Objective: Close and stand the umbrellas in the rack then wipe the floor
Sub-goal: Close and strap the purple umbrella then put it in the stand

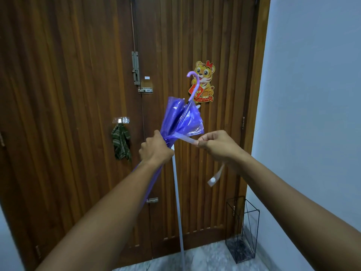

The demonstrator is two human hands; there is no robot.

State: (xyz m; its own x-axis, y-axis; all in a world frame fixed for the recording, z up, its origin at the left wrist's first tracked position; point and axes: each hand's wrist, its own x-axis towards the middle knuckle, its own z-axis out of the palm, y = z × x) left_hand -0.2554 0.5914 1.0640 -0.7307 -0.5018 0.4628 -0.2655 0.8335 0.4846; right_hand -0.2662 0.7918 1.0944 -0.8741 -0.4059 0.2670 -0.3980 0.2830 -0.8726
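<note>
– While the left grip [156,148] is clenched round the bunched canopy of the purple umbrella [181,118], where's the risk?
– Upper folds. They flare loose above the fist, with the crook handle [193,85] up near the tiger sticker [204,81]. The right grip [214,145] pinches the tie strap [185,138], drawn taut to the side. Wrapped over uneven pleats, it likely won't reach its fastener (fastener not made out; a pale tab [214,178] dangles below the right wrist, possibly the strap's end).
– If the pinch slips?
– Strap goes slack, canopy billows, start over. The thin plastic looks slippery; whether it's wet, can't tell.
– Anything close by?
– White pole [178,202] leaning on the door [68,94], just beside the left fist. A swing of the umbrella could knock it over.
– Rack?
– Wire rack [242,231] on the floor [205,257] in the right corner, well apart from the umbrella. It's a light frame, so a half-tied umbrella dropped in askew might tip it.
– Cloth?
– Green cloth [121,143] hangs on the door, untouched.
</note>
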